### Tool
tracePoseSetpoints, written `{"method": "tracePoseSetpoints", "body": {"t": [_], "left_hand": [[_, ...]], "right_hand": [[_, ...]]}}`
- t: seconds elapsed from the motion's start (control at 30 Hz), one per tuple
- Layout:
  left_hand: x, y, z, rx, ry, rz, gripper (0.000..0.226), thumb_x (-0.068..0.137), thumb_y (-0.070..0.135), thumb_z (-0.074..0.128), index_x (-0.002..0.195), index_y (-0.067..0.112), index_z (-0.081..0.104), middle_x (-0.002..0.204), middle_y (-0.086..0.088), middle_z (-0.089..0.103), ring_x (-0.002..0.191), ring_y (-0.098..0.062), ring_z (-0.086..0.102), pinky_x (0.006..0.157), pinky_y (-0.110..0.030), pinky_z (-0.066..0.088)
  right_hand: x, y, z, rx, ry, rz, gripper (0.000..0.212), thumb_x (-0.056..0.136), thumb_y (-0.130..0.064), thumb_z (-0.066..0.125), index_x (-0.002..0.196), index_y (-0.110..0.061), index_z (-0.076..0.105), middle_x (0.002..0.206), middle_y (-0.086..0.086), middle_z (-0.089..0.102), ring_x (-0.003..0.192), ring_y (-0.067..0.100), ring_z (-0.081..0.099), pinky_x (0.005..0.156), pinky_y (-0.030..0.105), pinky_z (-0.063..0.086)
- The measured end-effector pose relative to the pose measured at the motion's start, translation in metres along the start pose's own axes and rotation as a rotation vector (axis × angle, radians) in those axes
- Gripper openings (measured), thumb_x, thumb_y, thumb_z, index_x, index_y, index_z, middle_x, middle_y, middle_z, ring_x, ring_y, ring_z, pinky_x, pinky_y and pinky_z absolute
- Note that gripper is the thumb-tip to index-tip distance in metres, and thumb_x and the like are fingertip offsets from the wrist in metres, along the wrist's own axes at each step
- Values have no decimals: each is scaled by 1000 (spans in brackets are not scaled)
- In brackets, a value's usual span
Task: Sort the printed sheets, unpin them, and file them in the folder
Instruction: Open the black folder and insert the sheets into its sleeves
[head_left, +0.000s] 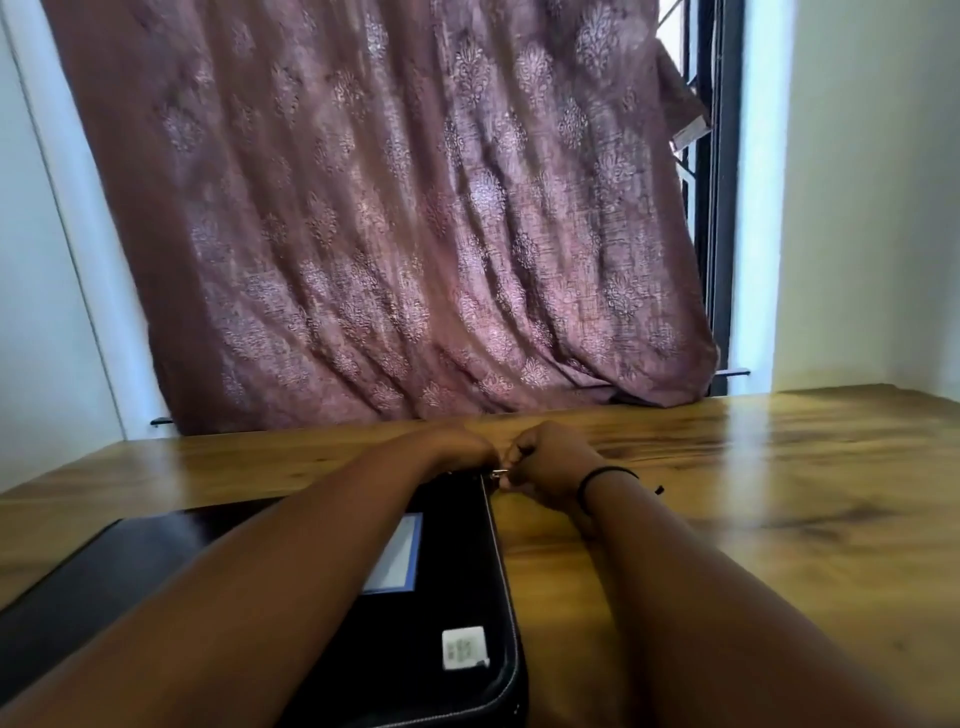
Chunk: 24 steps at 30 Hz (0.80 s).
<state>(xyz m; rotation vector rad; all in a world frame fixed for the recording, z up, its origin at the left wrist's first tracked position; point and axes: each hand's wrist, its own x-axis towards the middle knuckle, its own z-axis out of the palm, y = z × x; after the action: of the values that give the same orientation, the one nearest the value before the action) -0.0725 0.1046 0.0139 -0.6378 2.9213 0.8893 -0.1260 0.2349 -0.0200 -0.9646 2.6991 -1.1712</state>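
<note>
Right hand: the right hand is curled, its fingertips pinching a small metal zip pull at the far right corner of the folder.
Left hand: the left hand sits just left of that pinch, fingers bent down over the folder's far edge; whether it has hold of anything there cannot be told, since the fingertips are hidden behind the hand.
Hands together: the two hands nearly touch, knuckle to knuckle, right above the zip pull.
Folder: the black zip folder lies flat on the table, stretching from the pinch back toward the person, mostly under and between the two forearms; its stitched right edge runs straight from the grip toward the camera.
Labels: a white, blue-edged label lies on the cover nearer the person than the grip, partly covered by the left forearm; a small white sticker is nearer still, by the near right corner.
Wristband: a thin black wristband circles the right wrist, just behind the pinching hand.
Table: the wooden table spreads out to the right of the grip.
Curtain: a patterned mauve curtain hangs beyond the grip, past the table's far edge.
</note>
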Motion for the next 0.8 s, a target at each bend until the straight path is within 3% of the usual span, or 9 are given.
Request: {"method": "tracePoseSetpoints", "body": {"t": [0.07, 0.13, 0.2, 0.27, 0.37, 0.47, 0.67, 0.8], "left_hand": [[9, -1, 7, -34, 93, -7, 12, 85, 8, 58, 76, 7, 50, 67, -8, 50, 53, -15, 47, 49, -22, 37], [16, -5, 11, -83, 165, 20, 17, 80, 7, 63, 69, 11, 51, 66, -7, 51, 55, -17, 48, 52, -23, 37], [15, -8, 11, -56, 235, 36, 21, 79, 14, 68, 66, 13, 52, 69, -6, 53, 64, -20, 54, 57, -25, 39], [13, -13, 8, 3, 288, 37, 14, 81, 21, 68, 76, 11, 60, 83, -9, 61, 79, -23, 59, 65, -26, 42], [11, -26, 5, 112, 355, 25, 25, 82, 23, 63, 99, 6, 67, 109, -15, 66, 100, -26, 63, 76, -28, 46], [9, -32, 1, 146, 363, 20, 29, 80, 23, 62, 103, 5, 66, 112, -17, 65, 101, -29, 63, 79, -30, 48], [0, -28, -1, 281, 394, 74, 34, 86, 26, 53, 117, 15, 61, 125, -13, 61, 111, -31, 59, 92, -36, 48], [-12, -18, 9, 415, 467, 42, 33, 93, 18, 48, 124, 10, 58, 132, -14, 57, 119, -32, 56, 95, -37, 46]], "right_hand": [[-1, -2, -2, 10, -15, -30, 7, 75, -7, 78, 73, -11, 72, 62, -11, 62, 65, 5, 58, 69, 24, 51], [-3, -4, -3, -4, -38, -47, 6, 75, -7, 78, 80, -10, 75, 64, -13, 63, 71, 6, 61, 77, 26, 53], [-7, -10, -1, -14, -74, -48, 8, 75, -5, 77, 80, -11, 76, 62, -14, 64, 69, 4, 61, 73, 23, 52], [-13, -20, 0, -53, -132, -46, 11, 77, 0, 72, 82, -9, 77, 63, -10, 67, 64, 4, 62, 68, 23, 53], [-31, -40, 0, -165, -265, -42, 18, 83, 1, 62, 92, -6, 76, 74, -3, 71, 63, 7, 59, 59, 21, 50], [-59, -59, -7, -381, -322, -113, 17, 84, -9, 67, 98, -13, 77, 97, -2, 74, 68, 5, 56, 63, 20, 45], [-159, -59, -20, -501, -214, -61, 17, 82, -25, 69, 98, -28, 75, 94, -7, 70, 84, 8, 59, 69, 22, 45], [-202, -60, -14, -546, -114, -25, 19, 85, -34, 65, 102, -34, 72, 102, -8, 70, 94, 10, 63, 78, 25, 50]]}}
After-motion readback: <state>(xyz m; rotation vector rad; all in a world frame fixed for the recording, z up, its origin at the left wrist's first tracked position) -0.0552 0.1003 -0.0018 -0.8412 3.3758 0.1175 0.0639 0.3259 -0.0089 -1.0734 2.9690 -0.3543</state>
